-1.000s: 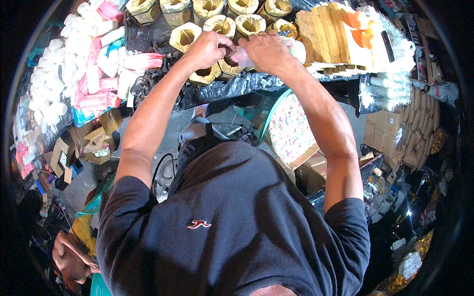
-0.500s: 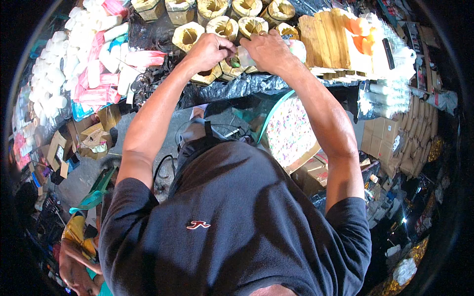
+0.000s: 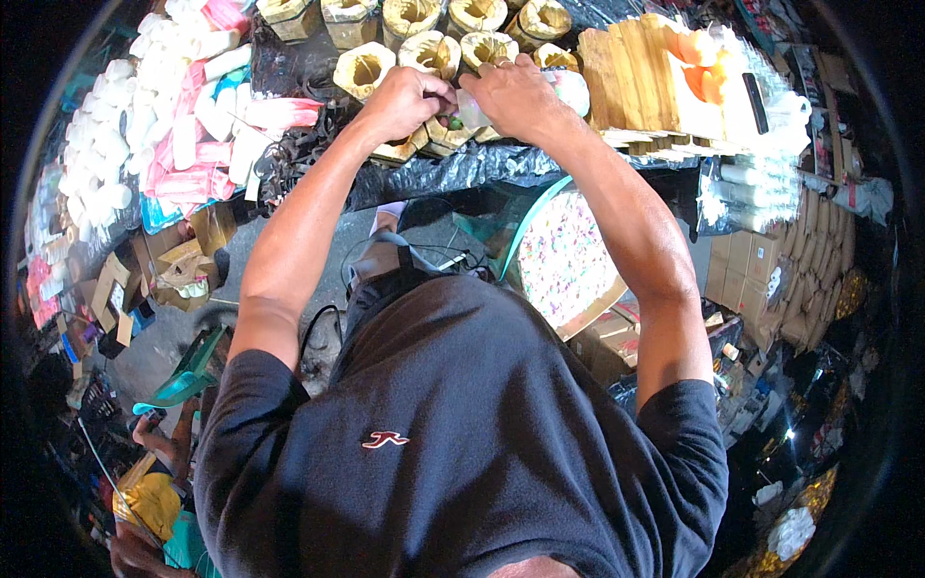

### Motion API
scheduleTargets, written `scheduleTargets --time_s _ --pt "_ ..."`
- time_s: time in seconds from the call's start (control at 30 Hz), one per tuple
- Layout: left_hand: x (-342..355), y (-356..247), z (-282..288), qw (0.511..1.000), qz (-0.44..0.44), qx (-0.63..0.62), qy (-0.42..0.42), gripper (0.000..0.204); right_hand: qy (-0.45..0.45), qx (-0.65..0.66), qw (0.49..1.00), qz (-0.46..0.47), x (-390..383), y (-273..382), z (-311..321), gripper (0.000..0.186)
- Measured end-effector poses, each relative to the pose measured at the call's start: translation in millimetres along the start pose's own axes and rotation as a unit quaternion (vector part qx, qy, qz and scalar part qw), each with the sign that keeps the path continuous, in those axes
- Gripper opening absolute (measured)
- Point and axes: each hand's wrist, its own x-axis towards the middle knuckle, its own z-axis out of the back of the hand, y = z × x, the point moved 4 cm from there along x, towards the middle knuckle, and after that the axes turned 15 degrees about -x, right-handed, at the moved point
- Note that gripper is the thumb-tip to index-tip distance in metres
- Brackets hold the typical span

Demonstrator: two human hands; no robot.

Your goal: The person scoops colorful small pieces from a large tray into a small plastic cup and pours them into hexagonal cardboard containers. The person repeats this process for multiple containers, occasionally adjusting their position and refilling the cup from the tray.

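Finding: close two-handed handling

Left hand (image 3: pixel 414 99) curled, right hand (image 3: pixel 520 99) bent at a translucent bag (image 3: pixel 470 110) between them; neither grip's closure or hold can be told; hollow wooden blocks (image 3: pixel 364 71) stand mouth-up on the bench (image 3: pixel 287 69), presumably so openings are reachable from above.

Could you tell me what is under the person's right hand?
Pale, translucent plastic shows at the left edge of the right hand, and a hollow wooden pot stands beyond it. What lies directly under the palm is covered.

Boards (image 3: pixel 626 82) right of the containers (image 3: pixel 349 37)
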Motion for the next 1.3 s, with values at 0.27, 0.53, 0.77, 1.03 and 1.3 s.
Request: scheduleTargets --time_s 0.27,0.53,0.77,1.03,1.3 --pt "-10 12 -7 0.999 0.008 -0.006 -0.048 0.027 -0.009 -0.046 0.998 0.029 6 3 2 0.044" --pt "-39 9 -22 0.991 -0.058 0.061 -0.108 0.032 -0.031 -0.047 0.997 0.048 10 1 0 0.036" --pt "-65 13 -54 0.959 -0.191 0.047 -0.202 0.019 -0.013 -0.008 0.998 0.061 7 -5 2 0.047" --pt "-83 19 -78 0.93 -0.261 0.139 -0.216 0.012 -0.035 0.067 0.997 0.004 -9 -12 -6 0.056" --pt "-59 3 -61 0.892 -0.281 0.299 -0.188 0.025 -0.156 0.304 0.927 -0.159 -76 -29 -6 0.072"
